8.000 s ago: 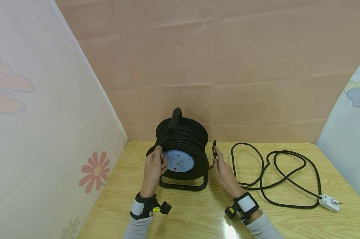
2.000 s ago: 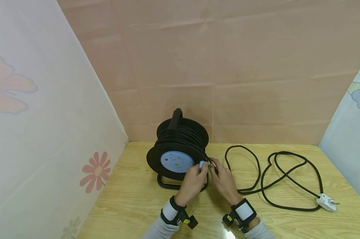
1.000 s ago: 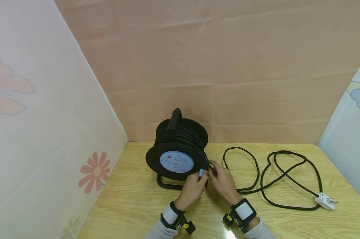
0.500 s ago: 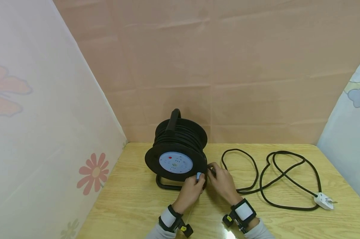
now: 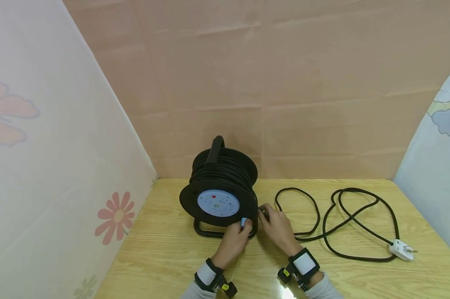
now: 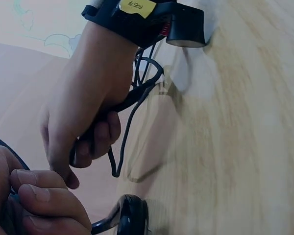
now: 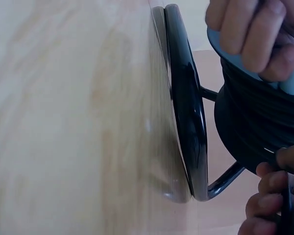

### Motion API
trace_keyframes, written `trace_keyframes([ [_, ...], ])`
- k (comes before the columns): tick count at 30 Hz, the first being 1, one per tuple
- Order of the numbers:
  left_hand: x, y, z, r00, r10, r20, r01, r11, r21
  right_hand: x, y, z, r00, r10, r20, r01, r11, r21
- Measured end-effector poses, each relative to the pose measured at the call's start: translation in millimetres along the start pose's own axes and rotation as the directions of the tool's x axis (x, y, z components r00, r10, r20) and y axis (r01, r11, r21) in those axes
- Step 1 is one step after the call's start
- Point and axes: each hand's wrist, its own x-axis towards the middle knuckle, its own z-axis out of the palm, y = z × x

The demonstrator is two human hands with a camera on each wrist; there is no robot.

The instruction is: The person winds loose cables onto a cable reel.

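Note:
A black cable reel (image 5: 189,199) with a pale blue socket face (image 5: 217,203) stands on the table, black cord wound around its drum. My left hand (image 5: 230,241) grips the light blue crank knob (image 5: 243,221) at the lower right of the reel's front disc; in the right wrist view its fingers curl around the knob (image 7: 292,82). Just right of the reel, my right hand (image 5: 279,229) holds the black cord (image 6: 127,102) where it runs to the drum. Seen from the left wrist, the right hand's fingers (image 6: 102,139) curl around the cord.
Loose cord (image 5: 324,232) lies in loops over the right of the wooden table (image 5: 165,265), ending in a white plug (image 5: 401,249). The reel's black tube stand (image 7: 188,107) rests on the table. A brown backdrop (image 5: 322,104) and patterned side sheets (image 5: 72,145) enclose the space.
The left hand has gone from the disc's left side to its lower right with the knob, and the socket face has turned. The near cord loop has shrunk; the plug has shifted slightly left.

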Motion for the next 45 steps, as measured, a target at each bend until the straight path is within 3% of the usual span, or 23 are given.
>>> trace_keyframes([
  [8, -1.7, -10.8, -3.2, 0.999, -0.026, -0.02, 0.027, 0.999, 0.04, 0.5, 5.5, -0.6, 0.998, -0.007, -0.057, 0.011, 0.998, 0.069],
  [25, -3.2, -18.6, -10.1, 0.998, -0.039, -0.047, 0.041, 0.997, 0.059, 6.4, 16.5, -11.7, 0.987, 0.04, -0.153, -0.034, 0.999, 0.042],
  [35, -4.8, -24.8, -10.3, 0.998, -0.037, -0.047, 0.041, 0.996, 0.078, 5.0, 23.8, -12.8, 0.969, 0.037, -0.243, -0.033, 0.999, 0.017],
  [45, -7.8, -28.1, -14.7, 0.996, -0.08, -0.036, 0.081, 0.995, 0.051, 0.5, 27.7, -15.9, 0.958, 0.171, -0.229, -0.175, 0.984, 0.003],
])
